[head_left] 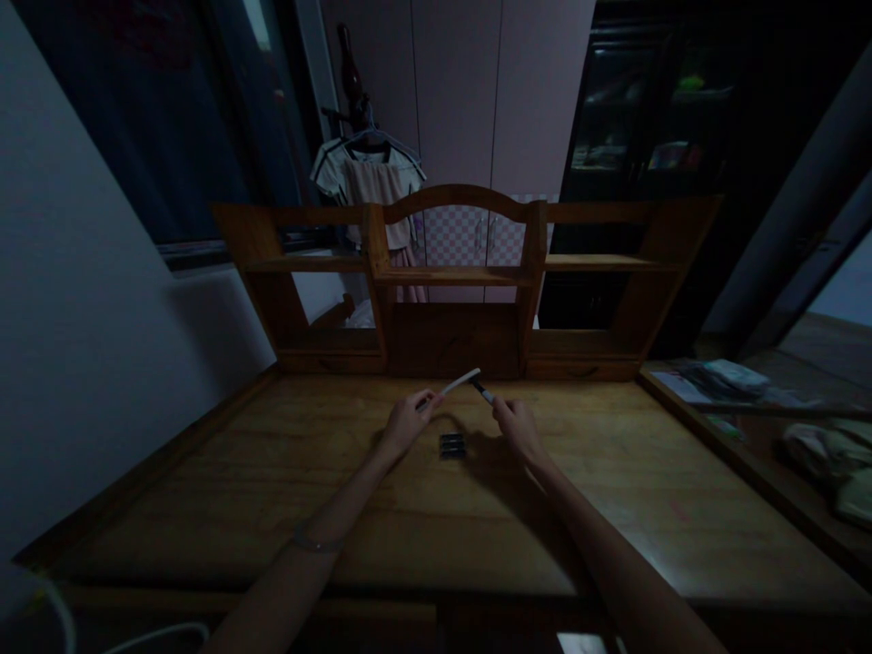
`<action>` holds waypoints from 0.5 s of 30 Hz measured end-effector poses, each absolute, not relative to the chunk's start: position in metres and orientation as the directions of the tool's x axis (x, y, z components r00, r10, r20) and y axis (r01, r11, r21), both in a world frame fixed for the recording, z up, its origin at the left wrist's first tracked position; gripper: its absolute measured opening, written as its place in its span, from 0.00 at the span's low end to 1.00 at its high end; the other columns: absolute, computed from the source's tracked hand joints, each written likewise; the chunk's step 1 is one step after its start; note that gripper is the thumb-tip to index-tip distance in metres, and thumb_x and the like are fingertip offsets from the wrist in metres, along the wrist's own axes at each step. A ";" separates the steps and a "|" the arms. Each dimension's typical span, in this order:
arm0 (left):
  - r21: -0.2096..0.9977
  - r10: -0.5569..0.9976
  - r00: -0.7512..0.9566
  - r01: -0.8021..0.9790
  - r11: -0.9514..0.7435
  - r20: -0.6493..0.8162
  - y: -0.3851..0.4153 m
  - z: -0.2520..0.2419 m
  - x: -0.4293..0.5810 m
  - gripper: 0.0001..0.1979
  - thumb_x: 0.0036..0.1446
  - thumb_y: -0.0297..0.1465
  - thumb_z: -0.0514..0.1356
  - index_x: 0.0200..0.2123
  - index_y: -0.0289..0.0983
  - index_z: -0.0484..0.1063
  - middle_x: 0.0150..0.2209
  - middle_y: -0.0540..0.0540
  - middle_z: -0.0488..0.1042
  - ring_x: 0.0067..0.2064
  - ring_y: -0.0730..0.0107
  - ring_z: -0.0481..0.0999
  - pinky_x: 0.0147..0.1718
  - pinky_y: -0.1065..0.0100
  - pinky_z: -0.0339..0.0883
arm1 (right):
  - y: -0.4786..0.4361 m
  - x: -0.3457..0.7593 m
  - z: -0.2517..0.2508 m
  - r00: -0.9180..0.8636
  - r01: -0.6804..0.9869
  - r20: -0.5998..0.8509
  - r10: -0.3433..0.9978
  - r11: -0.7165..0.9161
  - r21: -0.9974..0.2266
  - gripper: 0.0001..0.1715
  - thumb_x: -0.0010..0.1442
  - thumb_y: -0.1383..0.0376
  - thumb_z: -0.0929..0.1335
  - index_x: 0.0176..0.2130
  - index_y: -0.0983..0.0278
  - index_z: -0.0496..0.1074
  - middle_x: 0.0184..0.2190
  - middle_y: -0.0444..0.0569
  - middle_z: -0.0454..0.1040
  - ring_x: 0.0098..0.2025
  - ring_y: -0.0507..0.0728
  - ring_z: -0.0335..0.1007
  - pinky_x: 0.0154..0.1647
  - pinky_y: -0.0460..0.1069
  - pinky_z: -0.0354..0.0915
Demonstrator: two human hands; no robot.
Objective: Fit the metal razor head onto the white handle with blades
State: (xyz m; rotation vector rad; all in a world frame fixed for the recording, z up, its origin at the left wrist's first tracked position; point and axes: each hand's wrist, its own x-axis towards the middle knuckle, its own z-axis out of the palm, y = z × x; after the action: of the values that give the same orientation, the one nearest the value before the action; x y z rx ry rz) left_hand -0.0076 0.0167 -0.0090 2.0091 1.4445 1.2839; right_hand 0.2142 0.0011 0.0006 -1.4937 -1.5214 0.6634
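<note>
My left hand (407, 420) is closed round a slim, slightly curved white stick (461, 380), whose far end points up and to the right. My right hand (518, 423) grips a thin pen-like tool (483, 391) with a pale shaft and a dark front part. The tool's dark end meets or nearly meets the white stick's tip; contact is too small to tell. Between and below both hands, a small dark rectangular pack (452, 445) with several rows lies on the wooden desktop (381, 522). Its exact kind is unclear in the dim light.
A wooden shelf unit (455, 276) with small drawers stands along the desk's back edge. Clothes (371, 173) hang behind it at left. At right, past the desk's raised edge, a lower surface holds plastic-wrapped items (739, 377) and cloth (817, 454). A white cable (64, 618) is at lower left.
</note>
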 end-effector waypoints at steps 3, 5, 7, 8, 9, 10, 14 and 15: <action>0.721 0.881 0.085 0.541 -0.433 0.465 0.018 -0.010 -0.008 0.19 0.56 0.44 0.54 0.32 0.36 0.75 0.28 0.48 0.75 0.30 0.68 0.71 0.31 0.72 0.61 | 0.005 0.216 -0.001 0.130 0.405 0.158 0.979 0.093 -0.909 0.25 0.56 0.52 0.57 0.19 0.65 0.64 0.15 0.44 0.61 0.18 0.51 0.55 0.19 0.46 0.47; 0.727 0.883 0.091 0.532 -0.434 0.460 0.018 -0.010 -0.008 0.19 0.56 0.45 0.54 0.32 0.36 0.75 0.28 0.48 0.75 0.30 0.68 0.71 0.31 0.72 0.62 | 0.004 0.216 -0.001 0.120 0.402 0.170 0.978 0.109 -0.909 0.25 0.56 0.52 0.57 0.19 0.65 0.64 0.15 0.44 0.61 0.18 0.51 0.55 0.20 0.46 0.47; 0.732 0.887 0.091 0.530 -0.428 0.452 0.018 -0.009 -0.008 0.19 0.56 0.45 0.53 0.32 0.35 0.74 0.29 0.48 0.75 0.31 0.68 0.72 0.32 0.72 0.62 | 0.001 0.215 -0.001 0.104 0.461 0.218 0.970 0.147 -0.875 0.25 0.56 0.52 0.57 0.18 0.65 0.64 0.15 0.44 0.62 0.19 0.51 0.56 0.20 0.46 0.47; 0.733 0.888 0.092 0.529 -0.427 0.451 0.018 -0.009 -0.008 0.19 0.56 0.44 0.53 0.32 0.35 0.74 0.29 0.48 0.75 0.31 0.68 0.72 0.32 0.72 0.62 | 0.000 0.214 0.000 0.096 0.494 0.244 0.965 0.167 -0.853 0.26 0.56 0.52 0.57 0.18 0.65 0.64 0.15 0.45 0.62 0.19 0.51 0.56 0.21 0.46 0.47; 0.734 0.887 0.099 0.525 -0.431 0.450 0.017 -0.008 -0.008 0.19 0.57 0.44 0.53 0.32 0.35 0.74 0.29 0.48 0.75 0.32 0.68 0.72 0.32 0.72 0.62 | -0.001 0.214 0.000 0.091 0.521 0.264 0.960 0.180 -0.834 0.26 0.56 0.51 0.57 0.18 0.65 0.64 0.15 0.45 0.62 0.19 0.51 0.57 0.21 0.46 0.47; 0.734 0.886 0.106 0.521 -0.436 0.451 0.017 -0.008 -0.008 0.19 0.57 0.44 0.53 0.33 0.35 0.74 0.30 0.48 0.75 0.32 0.68 0.72 0.32 0.72 0.62 | -0.001 0.214 0.001 0.095 0.536 0.273 0.957 0.182 -0.824 0.27 0.57 0.51 0.57 0.18 0.65 0.65 0.15 0.45 0.62 0.19 0.51 0.57 0.21 0.46 0.47; 0.738 0.884 0.114 0.507 -0.444 0.453 0.017 -0.006 -0.008 0.19 0.57 0.44 0.53 0.32 0.35 0.74 0.30 0.48 0.75 0.33 0.67 0.72 0.32 0.72 0.62 | 0.000 0.217 0.002 0.180 0.523 0.273 0.945 0.142 -0.840 0.27 0.57 0.51 0.57 0.18 0.65 0.64 0.15 0.44 0.61 0.18 0.50 0.55 0.20 0.46 0.45; 0.738 0.883 0.115 0.506 -0.446 0.454 0.017 -0.006 -0.009 0.19 0.57 0.44 0.53 0.32 0.35 0.74 0.29 0.48 0.75 0.33 0.67 0.72 0.32 0.72 0.61 | 0.000 0.218 0.003 0.196 0.523 0.274 0.942 0.136 -0.841 0.27 0.57 0.51 0.57 0.18 0.65 0.64 0.15 0.44 0.60 0.18 0.50 0.55 0.20 0.46 0.45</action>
State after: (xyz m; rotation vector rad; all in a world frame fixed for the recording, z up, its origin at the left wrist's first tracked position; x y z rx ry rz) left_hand -0.0085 0.0166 -0.0064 1.9982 1.3483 1.2708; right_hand 0.2176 0.0002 0.0026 -1.5169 -1.4564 0.5521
